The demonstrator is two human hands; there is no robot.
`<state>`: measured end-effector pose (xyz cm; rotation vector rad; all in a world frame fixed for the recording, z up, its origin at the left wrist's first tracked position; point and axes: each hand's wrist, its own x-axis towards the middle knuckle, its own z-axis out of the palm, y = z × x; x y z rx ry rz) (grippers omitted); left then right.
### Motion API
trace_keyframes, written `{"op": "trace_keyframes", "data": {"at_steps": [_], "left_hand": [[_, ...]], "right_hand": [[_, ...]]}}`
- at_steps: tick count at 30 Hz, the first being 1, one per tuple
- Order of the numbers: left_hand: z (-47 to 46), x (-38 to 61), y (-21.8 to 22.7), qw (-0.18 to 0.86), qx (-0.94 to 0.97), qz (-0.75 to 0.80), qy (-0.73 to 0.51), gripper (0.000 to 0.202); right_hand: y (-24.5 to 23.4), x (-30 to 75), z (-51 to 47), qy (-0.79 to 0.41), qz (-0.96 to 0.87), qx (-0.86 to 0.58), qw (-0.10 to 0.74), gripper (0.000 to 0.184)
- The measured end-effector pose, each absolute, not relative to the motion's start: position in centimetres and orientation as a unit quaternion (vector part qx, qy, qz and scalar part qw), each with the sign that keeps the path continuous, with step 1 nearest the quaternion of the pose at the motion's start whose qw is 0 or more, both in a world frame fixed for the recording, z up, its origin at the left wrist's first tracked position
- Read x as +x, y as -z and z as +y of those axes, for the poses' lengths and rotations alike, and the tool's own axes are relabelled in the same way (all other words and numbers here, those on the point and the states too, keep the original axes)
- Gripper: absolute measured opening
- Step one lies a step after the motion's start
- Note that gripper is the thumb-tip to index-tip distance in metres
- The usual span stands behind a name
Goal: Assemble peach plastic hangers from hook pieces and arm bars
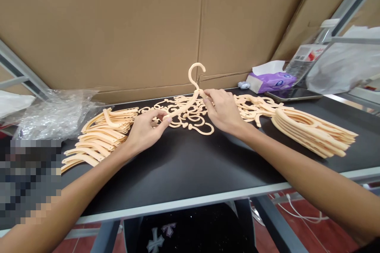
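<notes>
Both hands hold one peach plastic hanger piece with a hook point(192, 87) a little above the black table point(184, 174). My left hand point(145, 128) pinches the lower end of its arm between thumb and fingers. My right hand point(222, 110) grips it near the base of the hook, which points upward. Under the hands lies a loose pile of peach hooks point(190, 116). A stack of peach hanger arms point(102, 134) lies to the left. A second stack of hanger arms point(314, 130) lies to the right.
A large cardboard wall point(148, 27) stands behind the table. Crumpled clear plastic point(53, 114) lies at the far left. A purple tissue pack point(271, 81), a phone point(292, 94) and a plastic bag point(341, 63) sit at the back right. Cables lie on the red floor.
</notes>
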<state>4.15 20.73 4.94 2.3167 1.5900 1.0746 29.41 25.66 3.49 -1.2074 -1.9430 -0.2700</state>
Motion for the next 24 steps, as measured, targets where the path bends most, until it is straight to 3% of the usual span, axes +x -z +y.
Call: {"op": "trace_keyframes", "data": {"at_steps": [13, 16, 19, 24], "left_hand": [[20.8, 4.0, -4.9, 0.071, 0.743, 0.554, -0.368, 0.03], [20.9, 3.8, -4.8, 0.069, 0.733, 0.546, -0.399, 0.029], [21.0, 3.8, -4.9, 0.072, 0.711, 0.551, -0.431, 0.028], [20.5, 4.1, -5.0, 0.068, 0.703, 0.538, -0.46, 0.025]], "right_hand": [[-3.4, 29.0, 25.4, 0.12, -0.764, -0.417, 0.478, 0.017], [-3.7, 28.8, 24.9, 0.115, -0.746, -0.409, 0.513, 0.008], [-3.9, 28.3, 23.9, 0.04, -0.752, -0.404, 0.52, 0.012], [-3.5, 26.8, 22.5, -0.145, -0.769, -0.419, 0.461, 0.024]]}}
